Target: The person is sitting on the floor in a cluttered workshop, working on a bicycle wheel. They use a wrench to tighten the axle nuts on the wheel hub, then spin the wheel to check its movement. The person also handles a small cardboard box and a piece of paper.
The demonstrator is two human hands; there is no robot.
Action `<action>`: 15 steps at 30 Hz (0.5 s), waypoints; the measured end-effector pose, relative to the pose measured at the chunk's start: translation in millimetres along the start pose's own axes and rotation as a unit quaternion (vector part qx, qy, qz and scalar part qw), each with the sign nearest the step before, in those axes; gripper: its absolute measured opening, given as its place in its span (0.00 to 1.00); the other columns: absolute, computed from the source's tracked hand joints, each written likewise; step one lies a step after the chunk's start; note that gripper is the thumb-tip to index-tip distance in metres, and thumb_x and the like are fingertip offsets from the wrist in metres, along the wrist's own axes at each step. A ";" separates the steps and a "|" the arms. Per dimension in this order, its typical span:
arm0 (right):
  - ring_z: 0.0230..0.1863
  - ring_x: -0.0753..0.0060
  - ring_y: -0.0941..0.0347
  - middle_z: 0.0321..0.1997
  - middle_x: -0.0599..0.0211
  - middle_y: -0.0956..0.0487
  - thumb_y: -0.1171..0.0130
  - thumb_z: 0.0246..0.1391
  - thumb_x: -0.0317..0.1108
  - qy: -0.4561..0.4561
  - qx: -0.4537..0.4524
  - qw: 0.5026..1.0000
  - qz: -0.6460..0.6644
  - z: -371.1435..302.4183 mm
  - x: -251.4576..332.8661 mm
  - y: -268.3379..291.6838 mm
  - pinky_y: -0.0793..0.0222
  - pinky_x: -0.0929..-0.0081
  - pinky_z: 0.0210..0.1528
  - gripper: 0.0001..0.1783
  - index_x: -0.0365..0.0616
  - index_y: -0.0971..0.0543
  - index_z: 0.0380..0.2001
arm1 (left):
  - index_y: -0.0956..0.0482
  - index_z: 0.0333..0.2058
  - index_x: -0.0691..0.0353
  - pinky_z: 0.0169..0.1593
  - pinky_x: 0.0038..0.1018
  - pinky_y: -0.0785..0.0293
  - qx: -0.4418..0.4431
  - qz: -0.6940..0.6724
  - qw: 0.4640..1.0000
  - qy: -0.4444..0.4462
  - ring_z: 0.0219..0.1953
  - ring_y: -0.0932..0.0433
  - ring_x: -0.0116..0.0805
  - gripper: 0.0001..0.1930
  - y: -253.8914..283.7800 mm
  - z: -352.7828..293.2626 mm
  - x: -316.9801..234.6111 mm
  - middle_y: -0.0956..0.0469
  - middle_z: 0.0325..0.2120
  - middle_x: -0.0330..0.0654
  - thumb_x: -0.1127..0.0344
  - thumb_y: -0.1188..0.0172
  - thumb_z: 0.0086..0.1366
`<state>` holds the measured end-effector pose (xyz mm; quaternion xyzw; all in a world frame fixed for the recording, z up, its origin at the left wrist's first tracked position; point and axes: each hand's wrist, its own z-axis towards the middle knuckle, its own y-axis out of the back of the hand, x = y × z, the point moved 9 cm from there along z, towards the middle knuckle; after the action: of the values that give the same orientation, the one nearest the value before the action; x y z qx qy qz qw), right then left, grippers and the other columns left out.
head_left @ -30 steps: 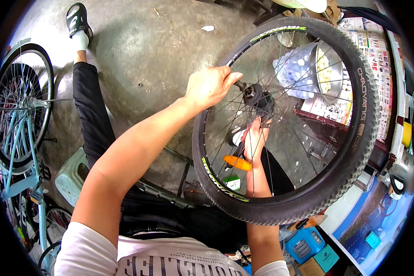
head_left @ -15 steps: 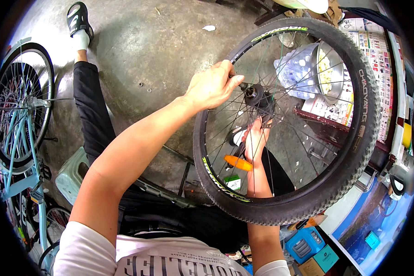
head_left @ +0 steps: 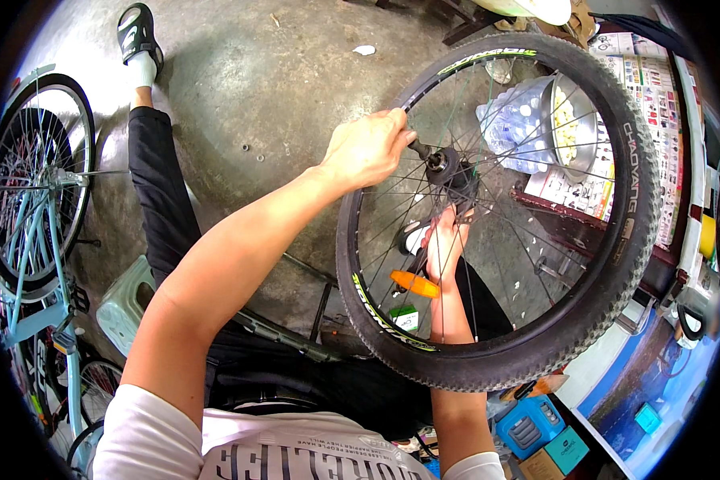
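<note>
A bicycle wheel [head_left: 632, 264] with a black knobby tyre stands tilted in front of me, an orange reflector [head_left: 414, 283] on its spokes. My left hand [head_left: 368, 152] is closed around a dark, rod-like tool [head_left: 418, 147] whose end meets the axle at the black hub [head_left: 454, 174]. Behind the spokes, my right hand [head_left: 446, 244] is closed below the hub's far side. A dark bar shows beside its fingers; the spokes partly hide what it grips, and I cannot make out its kind.
A light-blue bicycle [head_left: 32, 240] stands at left, near a pale green stool [head_left: 126, 304]. Two small nuts [head_left: 260, 158] lie on the concrete floor. At right are a metal bowl [head_left: 588, 160], bagged bottles [head_left: 516, 120] and a paper-covered bench [head_left: 648, 104]. A blue case [head_left: 528, 424] sits lower right.
My left hand has turned slightly around the tool, its thumb now lying closer to the fingers. The wheel and my right hand stay nearly where they were.
</note>
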<state>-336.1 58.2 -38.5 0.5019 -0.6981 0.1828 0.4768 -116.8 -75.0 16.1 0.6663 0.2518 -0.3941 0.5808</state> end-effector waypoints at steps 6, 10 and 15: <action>0.09 0.80 0.43 0.14 0.77 0.38 0.55 0.67 0.35 -0.015 -0.028 0.999 -0.017 7.8 -14.6 5.4 0.46 0.76 0.10 0.11 0.51 0.35 0.27 | 0.29 0.37 0.61 0.40 0.50 0.27 0.127 0.053 0.982 0.127 0.38 0.21 0.59 0.19 -9.2 -2.7 10.5 0.20 0.31 0.53 0.49 0.53 0.72; 0.09 0.80 0.43 0.14 0.76 0.38 0.55 0.66 0.33 0.003 -0.019 1.000 -0.002 4.6 -4.9 7.9 0.47 0.76 0.10 0.09 0.50 0.35 0.28 | 0.27 0.33 0.62 0.39 0.49 0.27 0.004 -0.015 0.999 0.038 0.37 0.22 0.60 0.21 -1.3 -1.9 4.0 0.21 0.31 0.55 0.48 0.53 0.72; 0.10 0.79 0.42 0.16 0.73 0.37 0.56 0.66 0.37 0.005 0.003 1.000 -0.023 11.1 -14.5 7.6 0.44 0.75 0.10 0.07 0.49 0.35 0.34 | 0.26 0.35 0.62 0.39 0.49 0.26 0.038 0.042 0.997 0.061 0.37 0.21 0.59 0.22 -1.1 0.5 -0.2 0.20 0.31 0.56 0.45 0.52 0.72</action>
<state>-347.5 61.0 -54.4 0.5187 -0.6833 0.1766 0.4827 -117.9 -75.2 15.6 0.7208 0.2432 -0.3373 0.5546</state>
